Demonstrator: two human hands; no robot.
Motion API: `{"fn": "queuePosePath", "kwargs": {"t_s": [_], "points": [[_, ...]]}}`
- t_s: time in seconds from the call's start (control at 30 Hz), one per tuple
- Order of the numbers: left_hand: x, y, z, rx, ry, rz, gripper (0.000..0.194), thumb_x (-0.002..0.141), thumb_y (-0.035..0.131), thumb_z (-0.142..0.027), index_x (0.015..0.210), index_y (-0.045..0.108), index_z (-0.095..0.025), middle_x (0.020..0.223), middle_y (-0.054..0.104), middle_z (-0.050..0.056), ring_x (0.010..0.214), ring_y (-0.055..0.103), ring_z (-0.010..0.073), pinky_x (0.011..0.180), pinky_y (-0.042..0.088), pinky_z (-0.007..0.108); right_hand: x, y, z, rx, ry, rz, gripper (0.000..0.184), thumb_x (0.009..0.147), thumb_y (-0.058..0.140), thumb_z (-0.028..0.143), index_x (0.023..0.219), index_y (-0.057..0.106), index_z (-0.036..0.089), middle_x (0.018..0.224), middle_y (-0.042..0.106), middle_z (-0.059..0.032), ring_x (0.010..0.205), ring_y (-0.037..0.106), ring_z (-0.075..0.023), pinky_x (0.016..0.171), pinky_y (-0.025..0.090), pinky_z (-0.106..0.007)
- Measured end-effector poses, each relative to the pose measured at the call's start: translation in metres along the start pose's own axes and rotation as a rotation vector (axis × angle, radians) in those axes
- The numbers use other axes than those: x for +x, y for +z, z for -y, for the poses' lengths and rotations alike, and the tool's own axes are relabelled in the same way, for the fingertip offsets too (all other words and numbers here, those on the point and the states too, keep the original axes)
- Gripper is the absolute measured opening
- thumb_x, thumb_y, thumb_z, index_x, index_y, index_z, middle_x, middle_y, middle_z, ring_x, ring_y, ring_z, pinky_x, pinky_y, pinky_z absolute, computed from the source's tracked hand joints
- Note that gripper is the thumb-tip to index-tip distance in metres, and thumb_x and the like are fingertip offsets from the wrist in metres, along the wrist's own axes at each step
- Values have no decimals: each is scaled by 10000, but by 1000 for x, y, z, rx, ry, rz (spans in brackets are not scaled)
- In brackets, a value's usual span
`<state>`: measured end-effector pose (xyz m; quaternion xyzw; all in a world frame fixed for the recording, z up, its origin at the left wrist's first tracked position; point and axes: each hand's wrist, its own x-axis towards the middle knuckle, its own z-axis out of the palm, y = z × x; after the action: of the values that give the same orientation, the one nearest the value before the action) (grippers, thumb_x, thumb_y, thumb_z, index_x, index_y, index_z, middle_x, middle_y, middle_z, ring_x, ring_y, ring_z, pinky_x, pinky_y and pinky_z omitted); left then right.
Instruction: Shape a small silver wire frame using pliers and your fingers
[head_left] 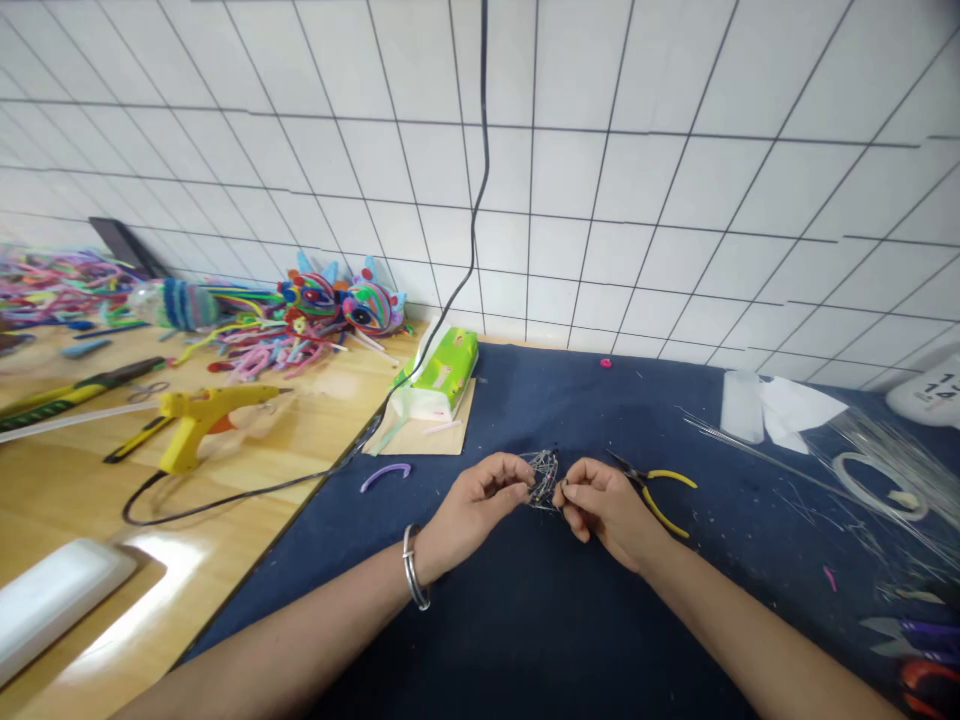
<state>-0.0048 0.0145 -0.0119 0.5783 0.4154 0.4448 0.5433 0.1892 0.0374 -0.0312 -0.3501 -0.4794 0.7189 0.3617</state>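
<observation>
Between my two hands, over the dark blue cloth, is a tangled openwork bundle of thin grey wire (544, 472). My left hand (489, 497) grips its left side between thumb and fingers, a silver bangle on the wrist. My right hand (604, 503) is closed in a pinch at the bundle's right edge; what lies between those fingertips is too small and dark to make out. Just beyond my right hand lie pliers with yellow handles (664, 495), their dark jaws pointing toward the bundle.
A yellow glue gun (199, 420) with a black cord lies left, near colourful pipe cleaners (277, 345). A green tissue pack (446, 365) rests on cardboard (461, 438). A purple curved piece (385, 475) lies nearby. Loose wires (892, 450) and purple-handled cutters (911, 637) are right.
</observation>
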Motion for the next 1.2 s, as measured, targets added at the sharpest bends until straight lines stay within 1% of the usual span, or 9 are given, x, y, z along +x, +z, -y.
{"fn": "queuePosePath", "kwargs": {"t_s": [0.17, 0.33, 0.43, 0.53, 0.67, 0.8, 0.87, 1.0, 1.2], "points": [[3, 0, 1, -128, -89, -30, 102, 806, 522, -145, 908, 523, -145, 799, 574, 11, 736, 542, 116, 709, 401, 245, 2, -3, 2, 131, 34, -30, 89, 757, 524, 155, 828, 481, 188, 683, 560, 15, 465, 434, -58, 409, 356, -181], [5, 1, 4, -142, -137, -66, 148, 794, 537, -129, 935, 501, -154, 775, 583, 4, 715, 544, 105, 684, 406, 232, 5, -3, 1, 116, 19, -79, 92, 760, 481, 141, 830, 504, 196, 668, 540, 24, 454, 420, -60, 407, 331, -186], [5, 2, 5, -95, -133, -24, 141, 795, 535, -140, 932, 502, -151, 768, 592, 11, 727, 560, 119, 704, 422, 255, 5, -3, -1, -23, -14, -160, 90, 763, 464, 143, 765, 552, 164, 647, 527, 15, 473, 431, -63, 443, 347, -202], [2, 4, 5, -28, -107, 3, 147, 805, 526, -161, 950, 502, -152, 792, 606, 26, 758, 576, 137, 725, 434, 279, 2, -2, 0, -224, -64, -216, 125, 771, 469, 166, 821, 584, 164, 646, 523, 16, 511, 450, -78, 498, 376, -224], [-1, 6, 5, 26, -92, -26, 232, 801, 538, -172, 1025, 477, -164, 800, 620, 28, 777, 591, 149, 739, 442, 291, -5, 3, 8, -557, -149, -185, 116, 781, 508, 226, 870, 568, 182, 683, 515, 15, 603, 479, -105, 582, 402, -244], [-3, 9, 6, 5, -69, -30, 266, 791, 552, -174, 1044, 469, -166, 822, 629, 36, 791, 604, 156, 760, 448, 303, -7, 11, 9, -795, -276, -193, 193, 696, 624, 267, 857, 540, 199, 779, 514, -5, 667, 485, -127, 611, 417, -253], [-4, 10, 6, 4, -63, -32, 273, 782, 561, -173, 1040, 473, -167, 800, 631, 31, 765, 604, 153, 738, 450, 296, -6, 13, 6, -858, -321, -206, 232, 659, 655, 266, 845, 529, 209, 783, 510, -7, 664, 480, -132, 600, 418, -254], [-3, 12, 4, -33, -79, -19, 297, 771, 568, -174, 1049, 465, -168, 793, 632, 35, 739, 593, 148, 690, 443, 279, -4, 13, 2, -920, -361, -234, 169, 669, 614, 217, 803, 511, 213, 744, 487, -1, 641, 470, -129, 581, 411, -251], [-3, 13, 6, -15, -92, -22, 435, 726, 603, -116, 1110, 411, -183, 788, 604, 21, 693, 561, 122, 622, 435, 240, -4, 9, 3, -849, -293, -236, 207, 675, 606, 213, 858, 512, 210, 768, 497, 3, 657, 487, -124, 595, 428, -246]]}}
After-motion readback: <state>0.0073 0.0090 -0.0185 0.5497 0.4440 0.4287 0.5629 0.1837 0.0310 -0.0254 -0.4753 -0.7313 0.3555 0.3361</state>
